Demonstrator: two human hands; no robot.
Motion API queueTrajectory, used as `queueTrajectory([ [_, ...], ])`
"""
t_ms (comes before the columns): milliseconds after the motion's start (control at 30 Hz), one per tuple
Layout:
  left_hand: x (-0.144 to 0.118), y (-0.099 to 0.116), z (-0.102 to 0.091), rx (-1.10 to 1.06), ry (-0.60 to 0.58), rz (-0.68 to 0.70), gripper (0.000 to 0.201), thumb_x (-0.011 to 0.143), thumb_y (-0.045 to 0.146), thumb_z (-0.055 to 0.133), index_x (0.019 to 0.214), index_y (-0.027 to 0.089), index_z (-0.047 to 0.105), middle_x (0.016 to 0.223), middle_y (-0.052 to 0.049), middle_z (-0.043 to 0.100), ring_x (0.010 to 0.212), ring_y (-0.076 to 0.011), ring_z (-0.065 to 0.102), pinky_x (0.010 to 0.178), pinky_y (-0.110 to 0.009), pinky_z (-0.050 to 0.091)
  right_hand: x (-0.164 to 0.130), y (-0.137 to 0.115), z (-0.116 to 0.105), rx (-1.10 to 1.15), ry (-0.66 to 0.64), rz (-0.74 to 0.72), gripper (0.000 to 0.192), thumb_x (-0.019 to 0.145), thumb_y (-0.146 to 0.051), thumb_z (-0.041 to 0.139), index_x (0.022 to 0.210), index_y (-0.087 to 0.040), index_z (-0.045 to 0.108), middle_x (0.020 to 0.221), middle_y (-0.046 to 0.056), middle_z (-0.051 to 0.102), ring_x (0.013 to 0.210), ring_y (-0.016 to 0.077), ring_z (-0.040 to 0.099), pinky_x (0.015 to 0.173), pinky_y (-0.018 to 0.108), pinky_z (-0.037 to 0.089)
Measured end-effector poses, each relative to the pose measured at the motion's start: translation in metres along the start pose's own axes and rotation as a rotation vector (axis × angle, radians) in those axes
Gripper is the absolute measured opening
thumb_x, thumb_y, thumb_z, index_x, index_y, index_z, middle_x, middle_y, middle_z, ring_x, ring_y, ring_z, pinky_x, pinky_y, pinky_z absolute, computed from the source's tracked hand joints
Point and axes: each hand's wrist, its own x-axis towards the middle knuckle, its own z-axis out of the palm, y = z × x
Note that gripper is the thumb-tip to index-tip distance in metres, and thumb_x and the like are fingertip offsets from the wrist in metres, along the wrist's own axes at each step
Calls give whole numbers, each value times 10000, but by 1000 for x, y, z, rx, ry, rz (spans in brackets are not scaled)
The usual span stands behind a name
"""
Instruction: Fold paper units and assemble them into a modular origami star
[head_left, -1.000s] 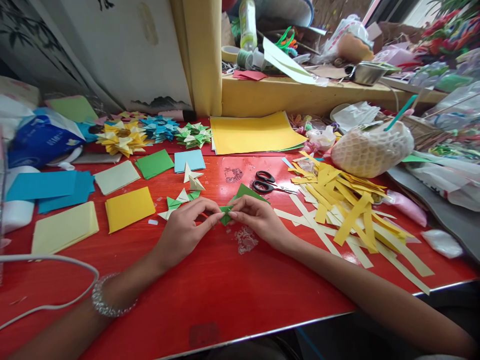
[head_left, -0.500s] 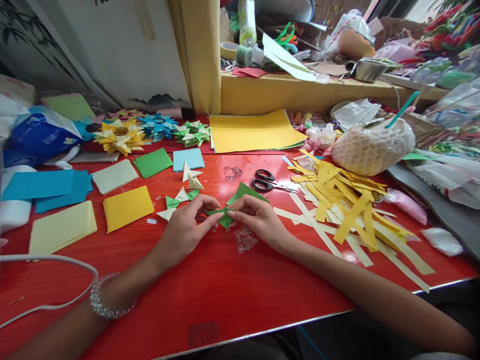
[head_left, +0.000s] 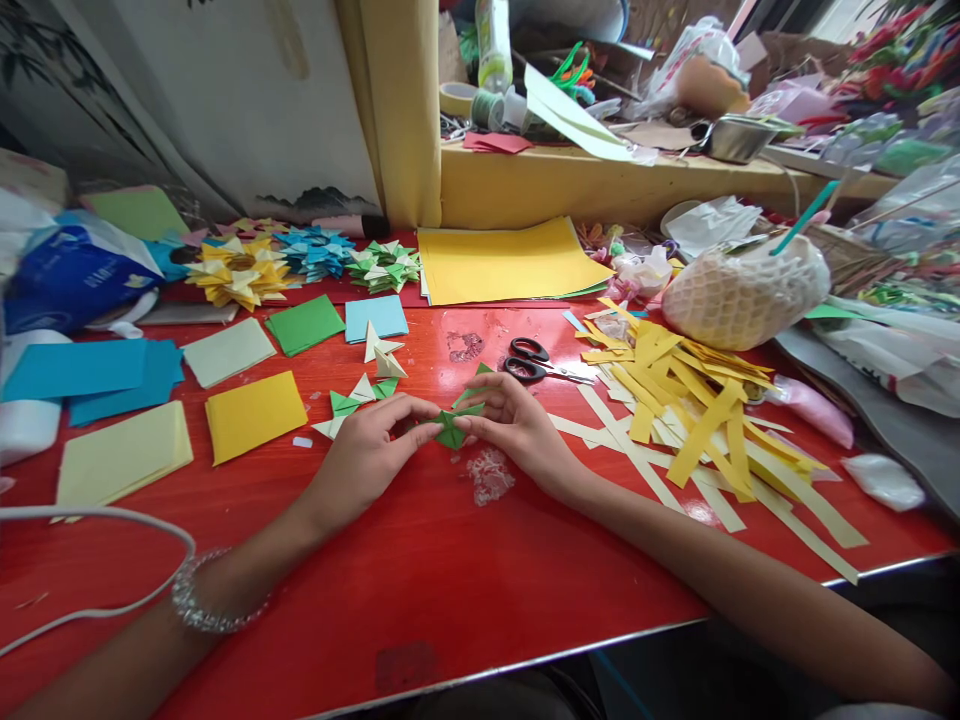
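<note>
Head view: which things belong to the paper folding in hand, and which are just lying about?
Likely belong:
green folded paper, held by left hand and right hand
green-and-white folded pieces
green sheets
scissors, lying nearby

Probably just lying about:
white cable
blue packet
metal tin

A craft corner, probably in a home: scissors (head_left: 547, 372) lie on a red table (head_left: 480, 590), paper stacks (head_left: 256, 417) to their left, cut paper strips (head_left: 706, 436) to their right. Behind the scissors, leftward, sit folded paper rings (head_left: 318, 250); straight behind, a crowded ledge (head_left: 525, 190) holds a bottle (head_left: 493, 50), tape (head_left: 454, 98) and plastic bag (head_left: 699, 55).
</note>
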Motion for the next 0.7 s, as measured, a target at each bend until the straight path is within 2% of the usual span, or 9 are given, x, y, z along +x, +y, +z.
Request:
queueTrajectory([
  [100, 0, -1, 2, -60, -32, -57, 175, 787, 351, 516, 847, 198, 575, 788, 1, 608, 690, -141, 544, 608, -227, 416, 0, -3, -2, -104, -27, 52, 204, 768, -364, 555, 771, -163, 519, 708, 2, 536, 650, 111, 523, 619, 243, 441],
  [267, -1, -3, 6, -12, -125, -79, 163, 739, 353, 565, 789, 199, 577, 685, 23, 547, 584, -115, 480, 503, -211, 373, -1, -2, 0, -200, 70, 8, 260, 734, -385, 586, 656, -171, 460, 610, -35, 431, 557, 83, 404, 502, 203, 341],
  [500, -1, -2, 10, -409, -239, -241, 200, 732, 349, 577, 809, 189, 483, 593, 38, 547, 508, -121, 547, 500, -241, 467, -4, -6, 2, -355, -22, -27, 206, 803, -358, 501, 718, -170, 508, 666, -14, 476, 609, 97, 427, 543, 212, 351],
  [600, -1, 2, 8, -443, -213, -256, 177, 750, 339, 564, 782, 183, 488, 562, 36, 562, 496, -120, 557, 493, -237, 470, -5, -8, 2, -360, -34, -25, 238, 806, -362, 498, 669, -168, 491, 619, -25, 466, 573, 88, 424, 521, 204, 345],
  [700, 0, 7, 6, -488, -108, -269, 149, 764, 309, 555, 741, 173, 498, 581, 28, 575, 536, -119, 583, 541, -237, 490, -5, -8, 2, -285, -54, 11, 270, 828, -390, 453, 679, -170, 498, 631, -18, 503, 602, 98, 485, 555, 206, 396],
])
